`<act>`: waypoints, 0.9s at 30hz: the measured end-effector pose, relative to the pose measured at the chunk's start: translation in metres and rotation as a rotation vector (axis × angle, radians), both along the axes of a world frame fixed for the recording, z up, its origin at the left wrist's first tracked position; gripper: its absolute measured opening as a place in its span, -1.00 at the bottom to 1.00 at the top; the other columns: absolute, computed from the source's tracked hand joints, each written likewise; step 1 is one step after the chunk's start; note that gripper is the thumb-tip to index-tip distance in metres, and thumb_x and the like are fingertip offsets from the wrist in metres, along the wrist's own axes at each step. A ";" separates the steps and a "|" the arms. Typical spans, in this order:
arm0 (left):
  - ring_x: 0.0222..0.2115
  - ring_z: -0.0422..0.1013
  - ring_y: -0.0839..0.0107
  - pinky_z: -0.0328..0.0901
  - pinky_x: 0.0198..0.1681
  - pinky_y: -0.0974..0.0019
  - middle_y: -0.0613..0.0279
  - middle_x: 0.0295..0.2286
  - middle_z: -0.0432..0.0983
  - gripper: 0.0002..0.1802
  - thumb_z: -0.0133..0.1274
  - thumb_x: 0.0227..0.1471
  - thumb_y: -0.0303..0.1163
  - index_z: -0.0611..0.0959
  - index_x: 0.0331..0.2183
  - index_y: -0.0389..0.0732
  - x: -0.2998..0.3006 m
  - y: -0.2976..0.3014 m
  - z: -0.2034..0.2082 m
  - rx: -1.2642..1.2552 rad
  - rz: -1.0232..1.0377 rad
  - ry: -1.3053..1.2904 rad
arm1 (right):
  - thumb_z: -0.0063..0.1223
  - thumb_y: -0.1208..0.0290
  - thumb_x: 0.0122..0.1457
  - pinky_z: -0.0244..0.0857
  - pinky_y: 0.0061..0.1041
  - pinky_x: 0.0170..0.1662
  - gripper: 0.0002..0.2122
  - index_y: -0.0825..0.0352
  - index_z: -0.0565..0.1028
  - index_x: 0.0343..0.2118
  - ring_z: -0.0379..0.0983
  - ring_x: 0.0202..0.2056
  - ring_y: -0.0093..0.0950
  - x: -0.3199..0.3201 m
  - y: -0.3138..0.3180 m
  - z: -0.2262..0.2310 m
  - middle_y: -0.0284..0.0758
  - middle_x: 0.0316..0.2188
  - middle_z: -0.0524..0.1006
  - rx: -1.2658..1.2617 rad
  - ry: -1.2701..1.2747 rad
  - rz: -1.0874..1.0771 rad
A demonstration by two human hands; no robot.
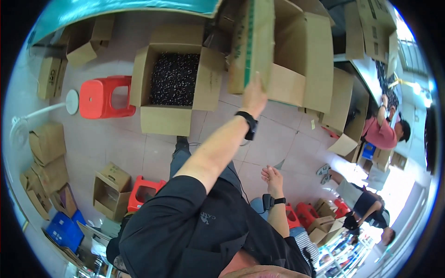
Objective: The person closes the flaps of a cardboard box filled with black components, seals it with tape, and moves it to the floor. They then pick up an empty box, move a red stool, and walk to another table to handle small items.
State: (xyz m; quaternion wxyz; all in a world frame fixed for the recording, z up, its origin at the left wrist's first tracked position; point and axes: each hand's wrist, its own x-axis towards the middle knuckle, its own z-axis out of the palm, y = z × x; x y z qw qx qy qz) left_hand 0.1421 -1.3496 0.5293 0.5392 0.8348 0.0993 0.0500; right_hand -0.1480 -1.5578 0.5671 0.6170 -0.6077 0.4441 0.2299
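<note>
**Grasping a green-striped cardboard carton (250, 51) with the left grip (255, 96)**

Reaches forward with the left arm, a black wristband (251, 126) at the wrist, and grasps the carton by its near end, with fingertips partly hidden and edges blurred. Has the right grip (272, 177) released, fingers loosely bent, over the pinkish tiled floor (273, 143).

Includes, just right of the carton, a tall open cardboard box (318, 60) with flaps spread. To the left of the carton, includes an open flapped box (167, 121) with small dark pieces (174, 81), flecked with white, inside; just beside that, a red plastic stool (92, 98).

Farther out on the left, shows brown packages (47, 143) stacked above a blue box (65, 229). Nearer the body, shows a small open box (121, 204) next to a second red stool (139, 183).

At far right, shows a co-worker in a pink top (384, 134) near a white surface (367, 76), and another person in dark clothing (371, 208).
</note>
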 end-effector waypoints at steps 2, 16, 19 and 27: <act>-0.05 0.30 -0.19 0.26 0.00 -0.02 -0.30 -0.04 0.32 -0.35 -0.11 -0.02 -0.60 0.21 0.15 -0.43 -0.009 -0.001 0.010 -0.095 -0.027 0.031 | 0.03 0.25 0.25 0.39 -0.54 -0.20 -0.66 0.37 0.43 -0.02 0.50 -0.24 -0.53 -0.005 0.026 0.006 -0.29 -0.23 0.55 -0.028 0.060 0.045; 0.09 0.18 -0.14 0.17 0.14 0.08 -0.30 0.07 0.21 -0.32 -0.08 -0.04 -0.62 0.18 0.15 -0.46 -0.063 -0.003 0.022 -0.300 -0.161 0.037 | -0.03 0.25 0.28 0.40 -0.55 -0.25 -0.63 0.41 0.39 0.04 0.49 -0.28 -0.53 0.095 0.050 -0.005 -0.28 -0.21 0.53 -0.159 -0.065 0.129; 0.09 0.19 -0.14 0.17 0.14 0.08 -0.31 0.06 0.21 -0.32 -0.06 -0.04 -0.60 0.17 0.15 -0.48 -0.069 -0.005 0.017 -0.286 -0.199 0.046 | -0.05 0.25 0.29 0.41 -0.55 -0.23 -0.61 0.43 0.39 0.05 0.48 -0.21 -0.53 0.157 0.030 -0.005 -0.26 -0.12 0.50 -0.399 -0.293 0.131; 0.08 0.21 -0.16 0.20 0.11 0.09 -0.32 0.06 0.21 -0.28 0.04 -0.02 -0.52 0.16 0.14 -0.51 -0.089 -0.042 -0.025 -0.308 -0.337 0.140 | 0.01 0.27 0.23 0.30 -0.41 -0.01 -0.59 0.46 0.40 0.04 0.45 -0.10 -0.39 0.318 0.066 0.000 -0.23 -0.06 0.50 -0.541 -0.511 0.587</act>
